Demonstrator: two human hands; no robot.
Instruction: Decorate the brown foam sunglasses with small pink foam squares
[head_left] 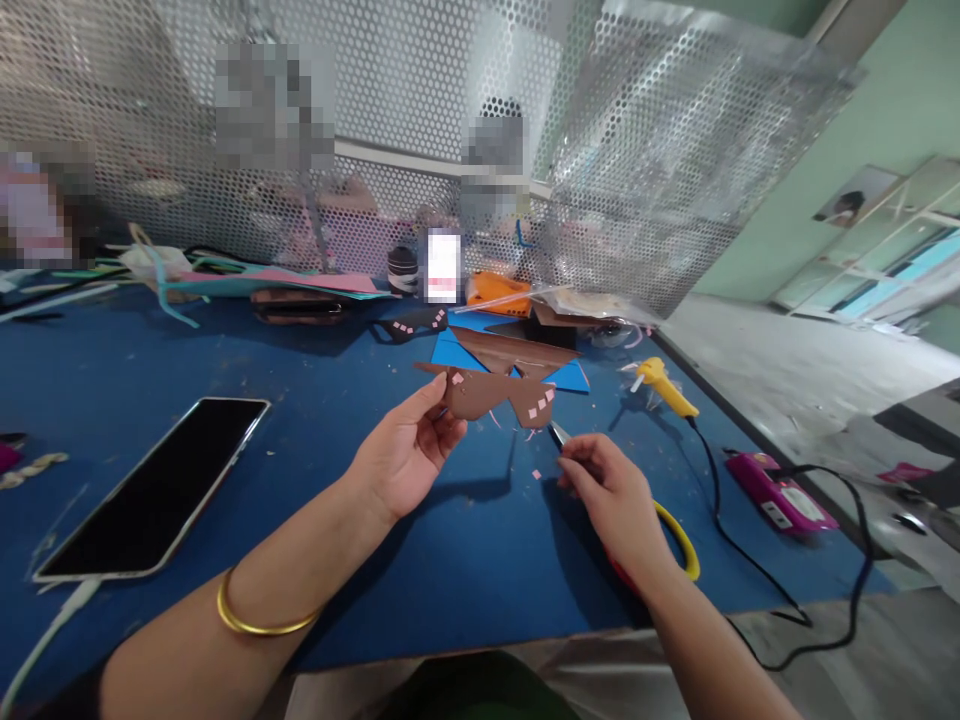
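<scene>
My left hand [409, 445] pinches a brown eyeglasses-shaped cutout [480, 393] by its left end, holding it above the table. Small pink squares sit on both of its lens shapes, several of them at the right side. My right hand [607, 490] is closed around a pair of scissors [679, 540] with yellow and red handles; a metal tip pokes out past the fingers, just below the cutout. On the table between the hands lies a loose pink square [536, 475]. Behind the cutout are brown sheet pieces [517, 350] on a blue sheet [442, 350].
A black glasses cutout [409, 325] with pink squares lies further back. To the left is a phone [161, 485] on a cable. A yellow glue gun [664, 385] and a magenta box with a cord [780, 492] occupy the right. A perforated metal screen [405, 110] stands behind the blue table [330, 360].
</scene>
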